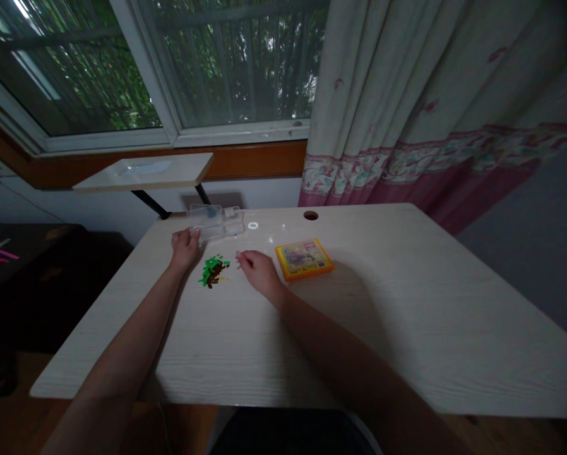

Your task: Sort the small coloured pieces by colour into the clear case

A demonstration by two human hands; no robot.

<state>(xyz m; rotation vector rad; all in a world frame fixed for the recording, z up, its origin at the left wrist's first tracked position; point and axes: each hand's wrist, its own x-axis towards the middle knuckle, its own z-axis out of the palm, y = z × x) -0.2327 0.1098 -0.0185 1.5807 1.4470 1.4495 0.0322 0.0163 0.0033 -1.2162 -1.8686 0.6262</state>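
A small heap of green and brown pieces (213, 270) lies on the pale wooden table (406, 303) between my two hands. My left hand (184, 248) rests at the near corner of a clear plastic box (216, 222), its fingers curled on the box's edge. My right hand (258, 270) sits just right of the heap with its fingers pinched together; what they hold is too small to make out. A yellow-orange box with a printed lid (304, 258) lies flat just right of my right hand.
A round cable hole (310, 215) is in the table's far edge. A small white shelf (144, 172) stands out from the wall under the window. A patterned curtain (435, 114) hangs at the back right. A dark surface with pink strips (2, 254) is at the left.
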